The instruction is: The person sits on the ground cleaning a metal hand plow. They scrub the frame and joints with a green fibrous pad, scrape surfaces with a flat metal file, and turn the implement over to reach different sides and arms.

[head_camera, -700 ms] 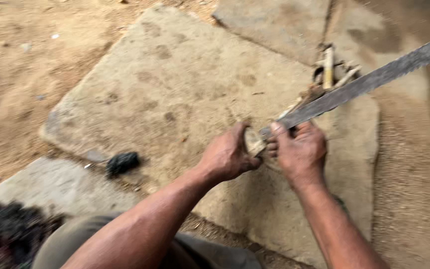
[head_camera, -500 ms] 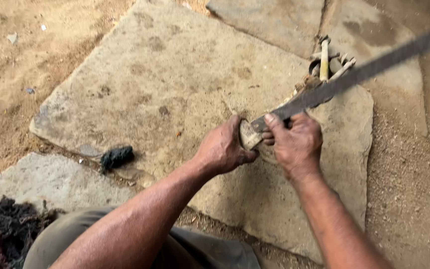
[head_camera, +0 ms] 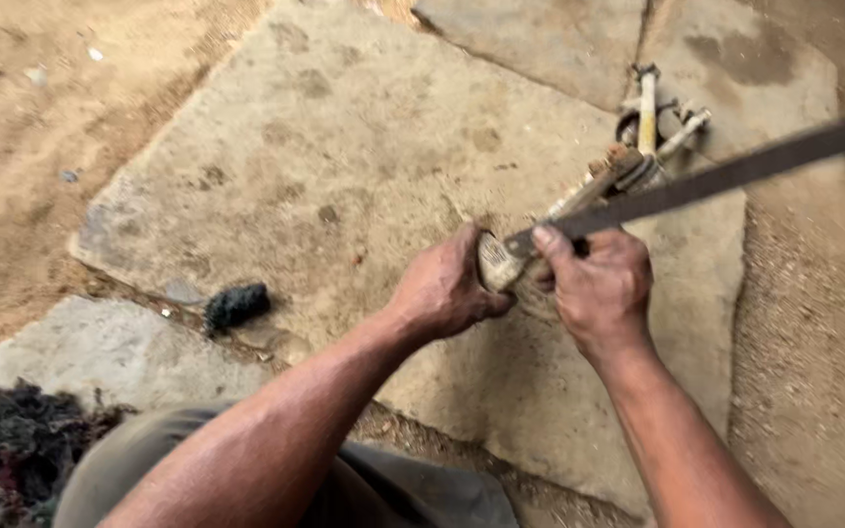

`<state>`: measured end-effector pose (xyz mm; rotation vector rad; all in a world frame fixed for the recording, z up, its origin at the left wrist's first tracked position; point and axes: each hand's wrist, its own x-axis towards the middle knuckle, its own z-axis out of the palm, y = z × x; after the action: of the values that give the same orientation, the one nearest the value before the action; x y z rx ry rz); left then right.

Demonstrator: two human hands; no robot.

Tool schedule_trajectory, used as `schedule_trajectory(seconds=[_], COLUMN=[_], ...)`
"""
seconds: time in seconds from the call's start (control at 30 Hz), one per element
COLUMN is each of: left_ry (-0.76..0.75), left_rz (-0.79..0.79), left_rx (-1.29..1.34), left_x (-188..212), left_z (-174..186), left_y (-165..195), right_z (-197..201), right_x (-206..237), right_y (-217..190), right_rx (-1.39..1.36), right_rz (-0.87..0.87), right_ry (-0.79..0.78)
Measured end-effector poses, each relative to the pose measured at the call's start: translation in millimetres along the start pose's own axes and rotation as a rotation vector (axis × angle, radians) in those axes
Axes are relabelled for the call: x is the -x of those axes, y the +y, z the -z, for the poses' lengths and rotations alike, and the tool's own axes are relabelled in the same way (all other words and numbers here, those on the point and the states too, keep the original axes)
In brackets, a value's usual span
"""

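My left hand (head_camera: 447, 288) grips the near end of a pale wooden stick (head_camera: 501, 262) that lies slanted on a large flat stone slab (head_camera: 344, 166). My right hand (head_camera: 599, 286) holds the handle of a long dark blade (head_camera: 735, 174), which reaches up to the right edge of the view and rests against the stick. The two hands are close together, almost touching. At the stick's far end sits a small cluster of pale sticks and metal pieces (head_camera: 647, 137). How the stick joins that cluster is unclear.
A small black lump (head_camera: 237, 305) lies at the slab's near left edge. Further flat stones (head_camera: 540, 39) lie beyond and another slab (head_camera: 100, 347) at lower left. Sandy ground (head_camera: 31, 147) spreads to the left, and dark tangled debris (head_camera: 2, 450) sits at bottom left.
The view has shifted slightly. Both hands keep their grips, and the blade now lies a little flatter across the stick.
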<state>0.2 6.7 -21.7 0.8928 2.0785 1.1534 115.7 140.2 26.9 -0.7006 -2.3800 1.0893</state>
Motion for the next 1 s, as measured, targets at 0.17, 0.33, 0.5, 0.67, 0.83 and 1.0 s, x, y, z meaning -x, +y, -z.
schedule_trajectory(seconds=[0.17, 0.33, 0.5, 0.67, 0.83, 1.0], left_ry=[0.033, -0.063, -0.087, -0.055, -0.006, -0.002], left_rz=[-0.053, 0.040, 0.074, 0.028, -0.080, -0.053], left_rx=[-0.029, -0.086, 0.009, -0.053, -0.084, -0.029], left_x=[-0.9, 0.1, 1.2, -1.5, -5.3, -6.3], left_z=[3.5, 3.2, 2.0, 0.9, -1.5, -3.3], left_y=[0.4, 4.2, 5.1, 0.7, -5.3, -9.1], right_z=[-9.2, -5.7, -7.1, -4.4, -1.1, -2.5], right_x=[4.7, 9.2, 13.0, 15.0, 20.0, 22.2], right_y=[-8.2, -9.7, 0.9, 5.4, 6.2, 13.2], right_rx=[-0.055, -0.141, 0.206, -0.257, 0.040, 0.239], right_rz=[-0.120, -0.055, -0.109, -0.057, 0.043, 0.059], right_ry=[0.077, 0.080, 0.101, 0.137, 0.100, 0.125])
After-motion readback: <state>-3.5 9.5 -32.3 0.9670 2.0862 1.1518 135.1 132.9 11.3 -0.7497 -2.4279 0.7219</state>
